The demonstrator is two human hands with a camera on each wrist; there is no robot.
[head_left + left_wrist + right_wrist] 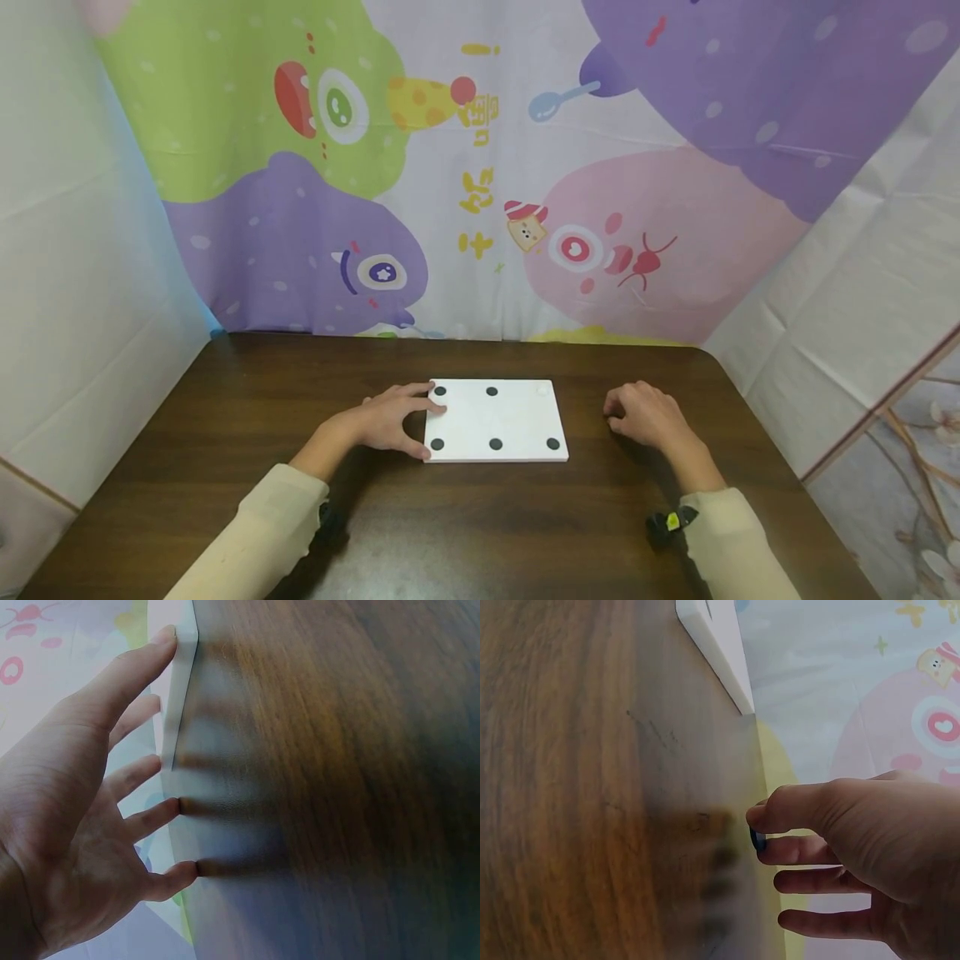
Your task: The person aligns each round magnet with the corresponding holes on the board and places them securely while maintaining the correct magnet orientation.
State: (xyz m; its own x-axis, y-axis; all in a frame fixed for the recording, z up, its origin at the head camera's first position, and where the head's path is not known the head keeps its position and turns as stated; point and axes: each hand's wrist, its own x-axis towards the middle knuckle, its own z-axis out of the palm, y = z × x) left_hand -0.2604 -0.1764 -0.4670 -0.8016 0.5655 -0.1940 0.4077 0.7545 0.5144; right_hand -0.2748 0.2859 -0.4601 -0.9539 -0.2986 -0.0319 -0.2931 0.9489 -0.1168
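A white rectangular board lies flat on the table, with several black round dots along its two long sides. In its far right corner is a faint whitish spot. My left hand rests at the board's left edge with fingers spread; the thumb touches the near left corner and a fingertip lies over the board's surface. To the right of the board, apart from it, is my right hand. In the right wrist view its thumb and index finger pinch a small dark disc, seen nearly edge-on above the table.
The dark brown wooden table reaches back to a cloth printed with cartoon figures. Pale walls stand at both sides. A dark strap with a yellow-green patch is on my right wrist.
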